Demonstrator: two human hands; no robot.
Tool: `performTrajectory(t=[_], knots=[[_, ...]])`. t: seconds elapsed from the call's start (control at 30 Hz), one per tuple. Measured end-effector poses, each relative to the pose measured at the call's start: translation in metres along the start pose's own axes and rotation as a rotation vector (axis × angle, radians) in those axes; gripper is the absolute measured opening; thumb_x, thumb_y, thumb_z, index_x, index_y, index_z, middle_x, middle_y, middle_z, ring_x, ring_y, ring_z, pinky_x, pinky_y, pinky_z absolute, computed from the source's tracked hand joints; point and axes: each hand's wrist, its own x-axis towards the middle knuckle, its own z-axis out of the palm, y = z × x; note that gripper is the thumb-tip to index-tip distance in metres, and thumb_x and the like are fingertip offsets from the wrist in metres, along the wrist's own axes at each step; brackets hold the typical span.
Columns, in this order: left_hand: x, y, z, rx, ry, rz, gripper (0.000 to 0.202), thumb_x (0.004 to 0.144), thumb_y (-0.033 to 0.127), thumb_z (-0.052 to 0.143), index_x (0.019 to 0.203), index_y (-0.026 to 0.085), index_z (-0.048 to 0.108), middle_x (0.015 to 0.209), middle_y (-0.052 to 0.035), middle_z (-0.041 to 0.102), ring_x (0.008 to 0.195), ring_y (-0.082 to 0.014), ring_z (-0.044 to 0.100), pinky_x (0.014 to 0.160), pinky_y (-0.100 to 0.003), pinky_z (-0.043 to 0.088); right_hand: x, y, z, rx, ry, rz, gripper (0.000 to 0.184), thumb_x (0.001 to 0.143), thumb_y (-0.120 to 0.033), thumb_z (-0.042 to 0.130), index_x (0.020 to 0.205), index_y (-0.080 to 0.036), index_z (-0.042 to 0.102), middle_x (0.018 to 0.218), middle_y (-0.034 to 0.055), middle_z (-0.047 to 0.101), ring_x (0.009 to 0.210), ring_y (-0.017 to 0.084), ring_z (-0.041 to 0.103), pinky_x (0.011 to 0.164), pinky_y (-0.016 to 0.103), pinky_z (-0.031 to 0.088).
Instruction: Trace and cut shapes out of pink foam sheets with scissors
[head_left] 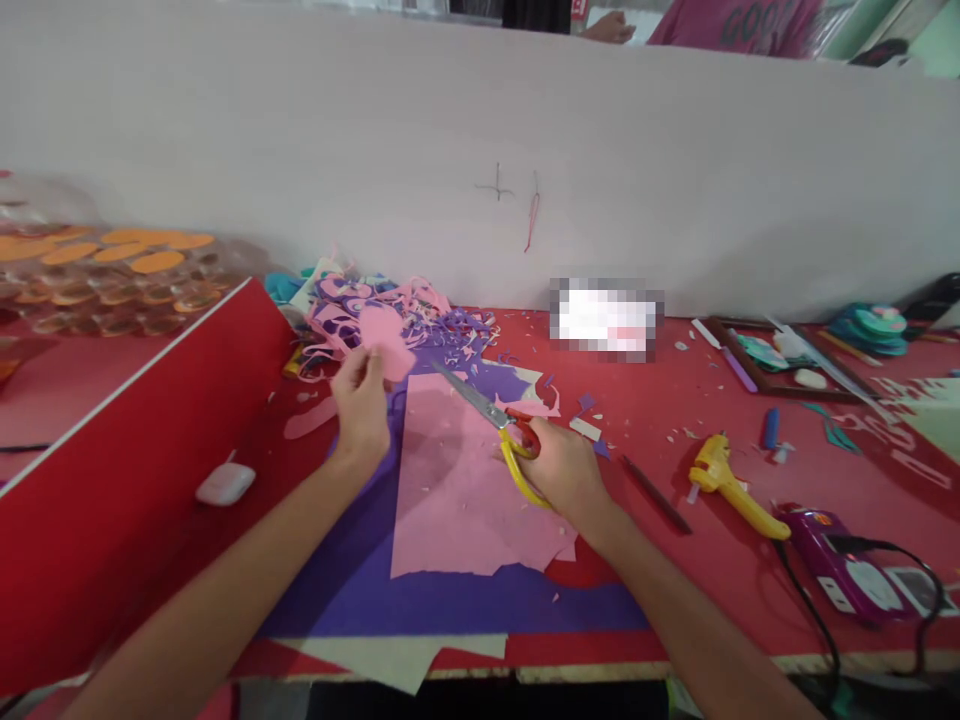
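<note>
Head view, centre: left hand pinches pink cutout, right hand grips scissors — likely trimming; another snip needs them closer.

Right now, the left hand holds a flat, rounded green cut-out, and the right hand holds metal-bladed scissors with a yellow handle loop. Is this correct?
Not quite: in the head view, the flat, rounded cut-out in the left hand is pink, not green. The right hand does hold the metal-bladed scissors with a yellow handle loop.
</note>
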Motion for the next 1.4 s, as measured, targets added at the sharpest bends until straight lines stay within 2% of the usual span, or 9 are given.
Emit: performTrajectory(t=[0.1, 0.2, 0.37, 0.53, 0.73, 0.87, 1.0, 1.2, 1.4], knots=[[0.005, 0.013, -0.01, 0.062, 0.193, 0.137, 0.034, 0.093, 0.05, 0.058, 0.08, 0.022, 0.044, 0.07, 0.0042, 0.044, 0.058, -0.0111, 0.042, 0.055, -0.025, 0.037, -0.005, -0.005, 0.002, -0.13, -0.059, -0.079, 0.043, 0.096, -0.058, 0.047, 0.079, -0.02, 0.06, 0.071, 0.0077, 0.068, 0.06, 0.02, 0.062, 0.053, 0.031, 0.024], [-0.01, 0.025, -0.012, 0.319, 0.182, 0.328, 0.026, 0.094, 0.045, 0.06, 0.087, 0.021, 0.053, 0.077, 0.0002, 0.055, 0.069, -0.015, 0.051, 0.066, -0.029, 0.044, -0.012, -0.013, 0.005, -0.177, -0.09, -0.161, 0.043, 0.095, -0.058, 0.049, 0.089, -0.018, 0.063, 0.08, 0.0108, 0.072, 0.067, 0.024, 0.068, 0.052, 0.032, 0.029], [-0.038, 0.032, -0.002, 0.49, -0.054, 0.521, 0.021, 0.097, 0.04, 0.054, 0.097, 0.021, 0.061, 0.096, -0.0066, 0.068, 0.091, -0.0207, 0.063, 0.084, -0.032, 0.048, -0.014, -0.019, -0.003, -0.163, -0.15, -0.233, 0.039, 0.094, -0.051, 0.055, 0.102, -0.014, 0.064, 0.093, 0.015, 0.074, 0.082, 0.028, 0.071, 0.058, 0.033, 0.04], [-0.026, 0.038, 0.016, 0.442, -0.262, 0.361, 0.025, 0.097, 0.042, 0.05, 0.085, 0.021, 0.058, 0.08, -0.0023, 0.065, 0.076, -0.0174, 0.06, 0.072, -0.028, 0.044, -0.007, -0.009, -0.016, 0.121, -0.212, -0.319, 0.037, 0.096, -0.046, 0.058, 0.118, -0.017, 0.064, 0.112, 0.0115, 0.074, 0.099, 0.025, 0.069, 0.077, 0.032, 0.047], [-0.002, 0.059, 0.036, 0.59, -0.612, 0.382, 0.037, 0.093, 0.036, 0.054, 0.062, 0.019, 0.043, 0.057, 0.0033, 0.041, 0.056, -0.0118, 0.037, 0.058, -0.028, 0.025, -0.003, 0.004, -0.018, 0.081, -0.117, -0.319, 0.044, 0.101, -0.052, 0.051, 0.076, -0.019, 0.068, 0.076, 0.0068, 0.07, 0.073, 0.02, 0.063, 0.064, 0.03, 0.037], [-0.007, 0.07, 0.056, 0.496, -0.824, 0.447, 0.034, 0.09, 0.032, 0.057, 0.062, 0.018, 0.047, 0.066, 0.0006, 0.052, 0.062, -0.0125, 0.045, 0.061, -0.027, 0.03, 0.001, 0.007, -0.018, 0.49, 0.127, -0.078, 0.03, 0.096, -0.051, 0.058, 0.098, -0.021, 0.066, 0.07, 0.0001, 0.064, 0.062, 0.015, 0.057, 0.062, 0.028, 0.041], [-0.014, 0.063, 0.071, 0.481, -1.067, 0.521, 0.027, 0.094, 0.031, 0.054, 0.071, 0.019, 0.06, 0.069, -0.0001, 0.059, 0.064, -0.0142, 0.052, 0.063, -0.029, 0.034, 0.011, 0.014, -0.012, 0.899, 0.069, 0.088, 0.032, 0.091, -0.053, 0.063, 0.093, -0.022, 0.059, 0.061, -0.0051, 0.055, 0.05, 0.013, 0.051, 0.05, 0.026, 0.04], [-0.002, 0.039, 0.057, 0.723, -1.123, 0.669, 0.03, 0.091, 0.02, 0.058, 0.12, 0.02, 0.065, 0.119, -0.0111, 0.066, 0.103, -0.0242, 0.064, 0.084, -0.033, 0.045, 0.023, 0.031, -0.009, 1.068, 0.378, 0.311, 0.037, 0.085, -0.049, 0.069, 0.071, -0.024, 0.045, 0.056, -0.0082, 0.045, 0.045, 0.009, 0.043, 0.043, 0.024, 0.034], [0.007, 0.022, 0.055, 0.773, -1.182, 0.683, 0.026, 0.095, 0.02, 0.048, 0.112, 0.018, 0.068, 0.11, -0.0105, 0.068, 0.092, -0.0217, 0.065, 0.077, -0.031, 0.044, 0.025, 0.03, -0.013, 1.275, 0.429, 0.403, 0.041, 0.079, -0.044, 0.076, 0.067, -0.024, 0.043, 0.054, -0.0098, 0.041, 0.042, 0.007, 0.038, 0.041, 0.023, 0.031]])
